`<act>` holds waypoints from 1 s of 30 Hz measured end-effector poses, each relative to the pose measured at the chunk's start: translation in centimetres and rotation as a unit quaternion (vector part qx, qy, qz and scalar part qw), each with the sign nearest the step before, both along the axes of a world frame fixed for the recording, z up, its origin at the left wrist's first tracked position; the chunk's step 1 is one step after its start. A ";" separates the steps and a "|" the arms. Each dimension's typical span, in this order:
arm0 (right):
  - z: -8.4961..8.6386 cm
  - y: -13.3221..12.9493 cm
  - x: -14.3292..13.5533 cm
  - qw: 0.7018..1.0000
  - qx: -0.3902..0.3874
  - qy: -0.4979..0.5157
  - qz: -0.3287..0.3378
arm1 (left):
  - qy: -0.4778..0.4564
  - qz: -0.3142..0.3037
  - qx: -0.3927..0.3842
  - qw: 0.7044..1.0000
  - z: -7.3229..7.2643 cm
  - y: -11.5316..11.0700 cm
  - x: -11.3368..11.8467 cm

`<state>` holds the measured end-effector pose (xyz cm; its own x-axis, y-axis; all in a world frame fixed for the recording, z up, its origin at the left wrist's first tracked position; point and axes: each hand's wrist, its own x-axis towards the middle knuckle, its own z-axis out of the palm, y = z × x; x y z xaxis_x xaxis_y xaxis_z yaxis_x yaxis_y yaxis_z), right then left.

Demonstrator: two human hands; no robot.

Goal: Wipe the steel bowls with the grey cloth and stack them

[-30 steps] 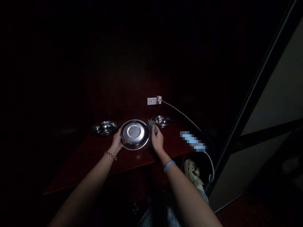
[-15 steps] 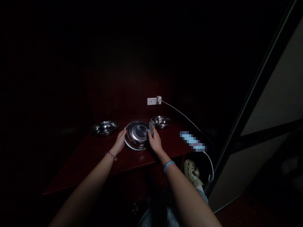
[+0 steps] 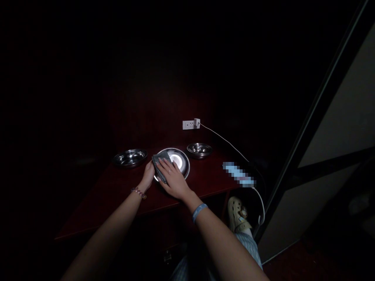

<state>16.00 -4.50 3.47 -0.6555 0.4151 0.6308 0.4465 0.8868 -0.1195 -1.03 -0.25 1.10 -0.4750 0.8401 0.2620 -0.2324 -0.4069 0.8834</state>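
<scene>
The fingers of the right hand [image 3: 174,183] lie outstretched and slightly apart on a folded dark-grey cloth [image 3: 164,155], pressing it against a round, shiny steel bowl [image 3: 183,160] at the centre of the frame; the left hand [image 3: 148,175] is clamped on the bowl's left rim, its fingertips mostly hidden, probably to steady it against that pressure; whether the bowl touches the dark-red wooden table [image 3: 108,195] cannot be told.

The cloth looks soft and matte, perhaps folded to give the flat palm a thicker pad; the bowl is smooth and hard, a bright glare on its face.

Left of centre sits a wide, mirror-like steel dish [image 3: 130,158]; right of centre, some nested small steel bowls [image 3: 199,150], seemingly stacked to save room; both stand apart from the hands; above them, a thin white cable [image 3: 228,143] runs from a white rectangular wall socket [image 3: 187,125].
</scene>
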 end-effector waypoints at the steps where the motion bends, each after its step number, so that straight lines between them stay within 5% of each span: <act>1: 0.2 -0.1 0.0 1.000 0.013 -0.011 0.009 | -0.004 0.009 -0.008 1.000 0.0 0.0 -0.1; 9: 1.1 -0.2 0.3 0.998 0.064 -0.028 0.001 | -0.009 0.009 -0.014 1.000 0.0 0.0 0.1; 19: 2.0 0.5 1.1 0.989 0.027 0.052 -0.133 | 0.006 0.006 -0.006 1.000 0.9 -0.4 0.7; 30: 1.8 1.7 3.4 0.955 -0.050 0.132 -0.260 | 0.009 0.052 -0.027 0.998 -0.5 0.6 -0.6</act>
<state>19.40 -2.79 5.32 -0.1674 0.7079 0.6862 0.7665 0.5312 -0.3610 -1.60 0.32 0.63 -0.5565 0.7995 0.2261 -0.1754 -0.3791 0.9086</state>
